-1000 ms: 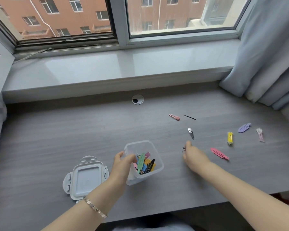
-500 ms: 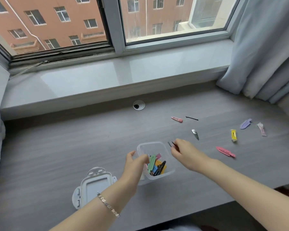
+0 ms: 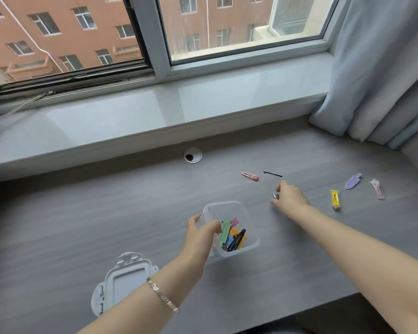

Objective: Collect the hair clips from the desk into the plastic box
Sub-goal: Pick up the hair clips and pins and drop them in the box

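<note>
The clear plastic box (image 3: 247, 247) stands on the grey desk (image 3: 82, 225) with several coloured clips inside. My left hand (image 3: 200, 233) grips its left wall. My right hand (image 3: 288, 196) is down on the desk to the right of the box, thumb and forefinger pinched around a small silver hair clip (image 3: 275, 195) that still touches the surface. Loose clips lie beyond: a pink one (image 3: 250, 176), a black bobby pin (image 3: 272, 174), a yellow one (image 3: 335, 200), a purple one (image 3: 352, 181) and a pale pink one (image 3: 377, 189).
The box's white lid (image 3: 126, 283) lies at the near left, partly under my left forearm. A round cable grommet (image 3: 193, 155) sits at the desk's back edge below the window sill (image 3: 155, 116). A curtain (image 3: 384, 68) hangs at the right.
My right hand carried a black clip to the box, let it go, then moved right and away to the silver clip. My right forearm now covers the red clip. The left hand stayed on the box.
</note>
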Demonstrator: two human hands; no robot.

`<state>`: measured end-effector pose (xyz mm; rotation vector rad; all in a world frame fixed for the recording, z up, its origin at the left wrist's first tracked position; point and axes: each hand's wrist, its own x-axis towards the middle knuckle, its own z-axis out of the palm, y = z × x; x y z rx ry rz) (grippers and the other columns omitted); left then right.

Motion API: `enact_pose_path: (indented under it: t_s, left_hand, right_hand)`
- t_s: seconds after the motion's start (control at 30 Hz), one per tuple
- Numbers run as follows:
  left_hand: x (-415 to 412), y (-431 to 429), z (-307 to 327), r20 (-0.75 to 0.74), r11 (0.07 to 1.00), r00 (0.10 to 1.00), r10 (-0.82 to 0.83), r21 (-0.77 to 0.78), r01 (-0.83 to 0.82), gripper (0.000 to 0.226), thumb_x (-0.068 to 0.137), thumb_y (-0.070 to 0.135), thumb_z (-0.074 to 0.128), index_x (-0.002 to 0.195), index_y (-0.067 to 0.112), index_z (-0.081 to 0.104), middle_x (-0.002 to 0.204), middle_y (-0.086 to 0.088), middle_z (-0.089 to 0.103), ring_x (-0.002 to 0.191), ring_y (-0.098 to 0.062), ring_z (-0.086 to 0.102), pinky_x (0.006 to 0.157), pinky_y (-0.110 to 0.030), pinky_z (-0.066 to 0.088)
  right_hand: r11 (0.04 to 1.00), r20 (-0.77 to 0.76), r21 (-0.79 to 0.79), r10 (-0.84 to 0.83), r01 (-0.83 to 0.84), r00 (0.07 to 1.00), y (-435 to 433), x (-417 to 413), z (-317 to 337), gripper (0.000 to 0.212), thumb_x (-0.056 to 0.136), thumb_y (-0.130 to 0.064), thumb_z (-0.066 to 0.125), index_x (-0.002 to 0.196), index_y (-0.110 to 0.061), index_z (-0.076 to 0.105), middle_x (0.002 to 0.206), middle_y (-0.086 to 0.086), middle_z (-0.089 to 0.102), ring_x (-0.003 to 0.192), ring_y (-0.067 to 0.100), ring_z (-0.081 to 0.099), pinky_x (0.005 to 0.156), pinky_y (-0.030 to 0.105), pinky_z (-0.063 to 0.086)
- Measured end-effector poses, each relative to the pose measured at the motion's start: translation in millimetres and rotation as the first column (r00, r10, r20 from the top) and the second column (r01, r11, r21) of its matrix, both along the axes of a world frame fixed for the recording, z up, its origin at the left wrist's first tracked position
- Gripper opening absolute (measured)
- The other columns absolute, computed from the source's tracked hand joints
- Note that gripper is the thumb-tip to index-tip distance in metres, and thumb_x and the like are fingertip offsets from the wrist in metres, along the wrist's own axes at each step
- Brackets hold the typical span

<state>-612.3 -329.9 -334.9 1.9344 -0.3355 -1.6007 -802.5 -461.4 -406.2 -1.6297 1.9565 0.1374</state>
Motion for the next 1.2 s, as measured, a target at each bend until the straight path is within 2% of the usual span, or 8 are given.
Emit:
enact_pose_path:
  t_s: [0.27,0.5,0.67,0.8,0.9,1.03,1.13,1.2]
  left_hand:
    - [-40.8,-29.3,0.1,0.01,0.984,0.984,0.177,0.004,-0.177,0.062,0.085,0.011,0.053,0.144,0.02,0.035,0.119,-0.004,0.046,0.106,-0.024,0.042,0.086,-0.034,0.033]
    - [-75.7,-46.1,3.0,0.031,0.954,0.954,0.297,0.03,-0.298,0.088,0.053,0.025,0.055,0.14,0.022,0.038,0.127,-0.01,0.054,0.117,-0.032,0.056,0.1,-0.047,0.047]
    - [-95.0,-57.0,2.7,0.023,0.934,0.935,0.355,0.03,-0.355,0.088,0.052,0.026,0.055,0.138,0.024,0.038,0.129,-0.013,0.056,0.114,-0.035,0.06,0.098,-0.051,0.05]
    - [-103.3,-60.0,3.0,0.028,0.92,0.92,0.391,0.025,-0.392,0.088,0.052,0.025,0.055,0.139,0.022,0.038,0.128,-0.013,0.056,0.115,-0.035,0.059,0.099,-0.053,0.048]
    - [-104.2,-61.7,4.0,0.012,0.911,0.912,0.411,0.021,-0.411,0.087,0.053,0.024,0.055,0.139,0.021,0.038,0.126,-0.015,0.057,0.113,-0.035,0.06,0.098,-0.052,0.049]
    - [-98.2,-64.1,6.6,0.003,0.905,0.905,0.425,0.003,-0.425,0.077,0.066,0.018,0.059,0.14,0.017,0.037,0.124,-0.016,0.058,0.109,-0.033,0.062,0.092,-0.045,0.05]
    - [-87.3,-63.6,6.7,0.013,0.902,0.902,0.431,-0.001,-0.431,0.088,0.053,0.022,0.054,0.139,0.019,0.039,0.121,-0.011,0.055,0.113,-0.032,0.058,0.094,-0.045,0.048]
    - [-80.5,-63.2,7.7,0.025,0.905,0.905,0.425,-0.002,-0.425,0.088,0.051,0.023,0.053,0.139,0.02,0.04,0.122,-0.008,0.053,0.119,-0.031,0.055,0.098,-0.048,0.046]
  right_hand:
    - [0.986,0.103,-0.021,0.168,-0.167,0.98,-43.7,-11.1,-2.4,0.031,0.091,-0.004,0.04,0.12,0.005,0.048,0.133,0.026,0.041,0.118,0.039,0.049,0.102,0.038,0.038]
    - [0.911,-0.064,0.026,0.412,-0.411,0.909,-90.7,-14.8,-0.8,0.034,0.092,-0.006,0.042,0.124,0.003,0.046,0.134,0.021,0.04,0.115,0.04,0.055,0.098,0.041,0.043]
    - [0.825,-0.2,0.027,0.558,-0.565,0.805,-88.7,-22.3,-6.8,0.034,0.093,-0.001,0.038,0.124,0.003,0.05,0.131,0.02,0.051,0.119,0.035,0.055,0.095,0.04,0.047]
    - [0.943,0.147,-0.055,0.332,-0.327,0.932,-80.8,-16.7,9.2,0.018,0.09,-0.012,0.043,0.102,0.0,0.048,0.107,0.025,0.061,0.092,0.037,0.057,0.069,0.034,0.039]
    - [0.892,0.342,-0.167,0.452,-0.42,0.824,-61.4,-4.9,45.9,0.01,0.089,-0.018,0.047,0.084,-0.01,0.043,0.083,0.014,0.056,0.074,0.028,0.05,0.063,0.03,0.035]
    - [0.675,0.324,-0.103,0.718,-0.731,0.617,-38.9,7.7,80.9,0.031,0.087,-0.039,0.056,0.097,-0.012,0.065,0.091,0.007,0.068,0.092,0.017,0.057,0.072,0.025,0.041]
    - [0.78,0.28,-0.239,0.626,-0.579,0.728,-59.0,21.4,71.0,0.027,0.089,-0.032,0.054,0.099,-0.012,0.069,0.103,0.007,0.073,0.099,0.026,0.064,0.081,0.033,0.05]
    - [0.814,0.196,-0.21,0.578,-0.541,0.793,-75.8,28.6,46.9,0.025,0.09,-0.023,0.051,0.109,-0.011,0.064,0.114,0.01,0.067,0.107,0.03,0.059,0.085,0.035,0.049]
